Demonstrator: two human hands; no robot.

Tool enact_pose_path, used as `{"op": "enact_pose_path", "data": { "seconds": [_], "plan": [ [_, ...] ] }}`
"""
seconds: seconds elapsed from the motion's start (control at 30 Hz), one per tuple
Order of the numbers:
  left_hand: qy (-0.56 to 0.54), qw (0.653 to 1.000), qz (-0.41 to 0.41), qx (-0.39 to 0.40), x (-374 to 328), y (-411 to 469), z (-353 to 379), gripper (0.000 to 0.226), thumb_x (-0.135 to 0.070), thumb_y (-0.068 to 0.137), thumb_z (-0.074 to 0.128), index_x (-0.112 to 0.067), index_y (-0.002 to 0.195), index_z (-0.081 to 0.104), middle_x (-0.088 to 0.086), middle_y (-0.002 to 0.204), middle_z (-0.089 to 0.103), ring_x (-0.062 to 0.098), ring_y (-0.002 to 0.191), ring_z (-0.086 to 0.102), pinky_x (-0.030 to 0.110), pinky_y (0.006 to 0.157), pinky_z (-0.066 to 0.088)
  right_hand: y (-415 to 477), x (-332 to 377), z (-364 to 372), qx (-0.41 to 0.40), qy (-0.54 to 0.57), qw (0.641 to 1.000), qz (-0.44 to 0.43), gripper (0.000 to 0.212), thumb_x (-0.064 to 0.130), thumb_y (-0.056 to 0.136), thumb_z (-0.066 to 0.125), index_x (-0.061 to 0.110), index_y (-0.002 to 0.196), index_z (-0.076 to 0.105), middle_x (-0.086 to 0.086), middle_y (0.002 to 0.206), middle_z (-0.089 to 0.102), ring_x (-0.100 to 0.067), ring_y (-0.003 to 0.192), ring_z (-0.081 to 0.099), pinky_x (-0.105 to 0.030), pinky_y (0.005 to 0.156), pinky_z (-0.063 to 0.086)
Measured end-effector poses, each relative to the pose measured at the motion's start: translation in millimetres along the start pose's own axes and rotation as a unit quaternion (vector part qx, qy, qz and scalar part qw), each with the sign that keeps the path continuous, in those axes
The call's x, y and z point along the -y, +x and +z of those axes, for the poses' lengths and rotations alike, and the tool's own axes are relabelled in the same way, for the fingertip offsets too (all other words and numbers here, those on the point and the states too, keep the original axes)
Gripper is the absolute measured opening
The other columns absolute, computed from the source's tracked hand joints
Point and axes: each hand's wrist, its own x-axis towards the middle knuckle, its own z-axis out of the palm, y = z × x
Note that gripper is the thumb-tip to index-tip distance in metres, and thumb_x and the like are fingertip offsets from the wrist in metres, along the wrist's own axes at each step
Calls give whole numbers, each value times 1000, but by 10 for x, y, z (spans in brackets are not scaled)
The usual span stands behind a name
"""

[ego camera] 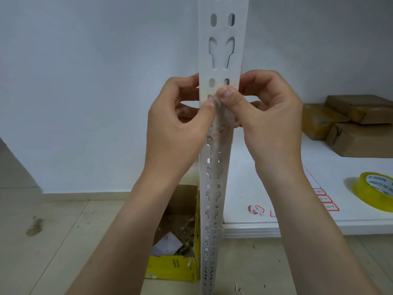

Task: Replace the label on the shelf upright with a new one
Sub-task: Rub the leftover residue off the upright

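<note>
**White upright, label under both thumbs**

Left hand [176, 128] and right hand [270, 120] each clasp the shelf upright [221, 50], fingers curled behind it. Their thumbs meet at the top edge of the taped-over label [222, 121] on its front. This is probably peeling (possibly pressing down). Next comes a nail under that edge. The tape roll [370, 188] waits on the shelf [265, 199].

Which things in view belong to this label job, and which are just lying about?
In the job: shelf upright; label on it; left hand; right hand; red-edged labels on the shelf; probably the tape roll.
Lying about: brown parcels; box of scraps on the floor.
</note>
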Motion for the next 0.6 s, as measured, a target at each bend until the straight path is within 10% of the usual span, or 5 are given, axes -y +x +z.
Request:
{"op": "enact_pose_path", "data": {
  "seconds": [0.17,0.6],
  "plan": [
    [-91,990,-109,3,-63,18,166,26,-26,96,67,-16,121,66,-3,107,76,12,91,74,20,72,58,-20,39,-4,46,60,997,30,23,19,90,79,18,104,60,0,92,80,-23,78,76,-26,65,60],
    [-251,953,-171,16,-53,16,223,42,-9,78,53,-2,118,65,20,110,75,37,102,73,44,82,62,-10,-3,-32,65,86,993,49,22,18,91,78,17,105,62,-3,97,80,-38,87,73,-48,78,62]
  ]
}}
